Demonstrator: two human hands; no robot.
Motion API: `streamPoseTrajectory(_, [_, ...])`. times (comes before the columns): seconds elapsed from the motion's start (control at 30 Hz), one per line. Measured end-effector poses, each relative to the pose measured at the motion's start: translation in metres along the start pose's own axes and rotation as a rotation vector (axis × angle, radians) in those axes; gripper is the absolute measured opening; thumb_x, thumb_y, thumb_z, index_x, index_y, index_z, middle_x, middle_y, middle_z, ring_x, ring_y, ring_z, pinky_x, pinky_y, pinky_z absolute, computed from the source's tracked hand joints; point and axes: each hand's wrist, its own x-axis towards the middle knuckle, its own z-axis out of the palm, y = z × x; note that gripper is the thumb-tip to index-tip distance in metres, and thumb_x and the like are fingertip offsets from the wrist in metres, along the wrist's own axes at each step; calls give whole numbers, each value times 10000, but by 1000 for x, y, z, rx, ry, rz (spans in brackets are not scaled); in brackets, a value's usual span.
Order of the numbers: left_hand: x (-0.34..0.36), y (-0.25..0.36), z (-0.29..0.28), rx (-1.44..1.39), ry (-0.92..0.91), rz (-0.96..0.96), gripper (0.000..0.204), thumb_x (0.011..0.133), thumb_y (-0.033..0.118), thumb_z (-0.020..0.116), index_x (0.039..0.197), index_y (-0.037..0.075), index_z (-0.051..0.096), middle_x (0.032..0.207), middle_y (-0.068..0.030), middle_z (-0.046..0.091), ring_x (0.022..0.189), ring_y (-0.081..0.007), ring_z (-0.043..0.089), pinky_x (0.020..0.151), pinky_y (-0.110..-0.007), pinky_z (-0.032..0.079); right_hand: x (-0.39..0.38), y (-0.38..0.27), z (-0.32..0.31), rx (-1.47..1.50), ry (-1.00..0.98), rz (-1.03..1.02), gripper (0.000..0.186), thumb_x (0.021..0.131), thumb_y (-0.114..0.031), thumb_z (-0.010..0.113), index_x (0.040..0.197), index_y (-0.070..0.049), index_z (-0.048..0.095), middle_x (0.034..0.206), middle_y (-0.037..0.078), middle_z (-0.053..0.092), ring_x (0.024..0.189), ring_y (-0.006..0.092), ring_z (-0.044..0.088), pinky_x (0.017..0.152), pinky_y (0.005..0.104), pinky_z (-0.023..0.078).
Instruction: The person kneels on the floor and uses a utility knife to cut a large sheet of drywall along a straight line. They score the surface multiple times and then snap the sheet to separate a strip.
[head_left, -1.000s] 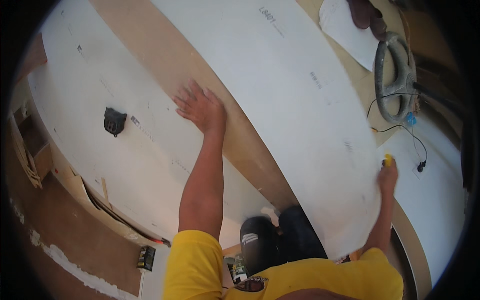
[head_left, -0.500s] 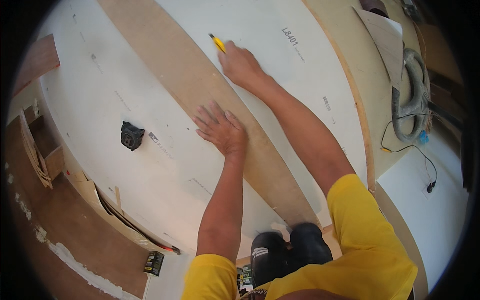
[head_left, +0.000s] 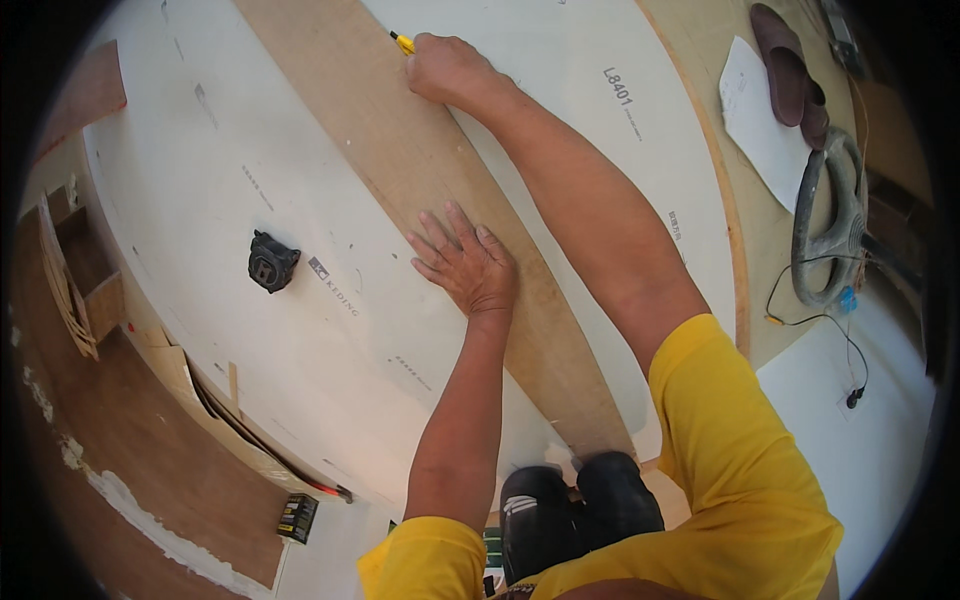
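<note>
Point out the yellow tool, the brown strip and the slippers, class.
Yellow tool (head_left: 404, 43): head view, on its yellow body.
Brown strip (head_left: 398, 130): head view, on its bare top face.
Slippers (head_left: 781, 62): head view, on the more visible one.

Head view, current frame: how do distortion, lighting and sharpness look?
Head view: the long, flat brown strip bows, and black rounds off the corners; head view: light falls softly on the printed white sheet, without harsh glare, dimmer toward the upper right edge; head view: the bare, spread left hand looks reasonably sharp.
</note>
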Motion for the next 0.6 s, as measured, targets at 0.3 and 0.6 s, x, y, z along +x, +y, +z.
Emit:
streamPoseTrajectory(0.3, [-3, -2, 3, 49, 70, 41, 550, 1023, 309, 356, 1543, 135, 308, 1611, -213, 158, 1479, -488, 35, 1160, -634, 77, -10, -16, -12, -113, -149, 70, 357, 850, -113, 546, 1166, 40, 610, 1163, 218, 672, 1075, 361, 658, 890, 461, 534])
streamPoseTrajectory(0.6, [-1, 1, 2, 65, 98, 40, 537, 1036, 321, 343, 1549, 167, 299, 1618, -185, 158, 1488, -462, 47, 1167, -624, 102, -198, 48, 1, -48, -183, 78, 263, 956, -211, 528, 1082, 18, 503, 972, 277, 655, 927, 458, 633, 803, 549, 497])
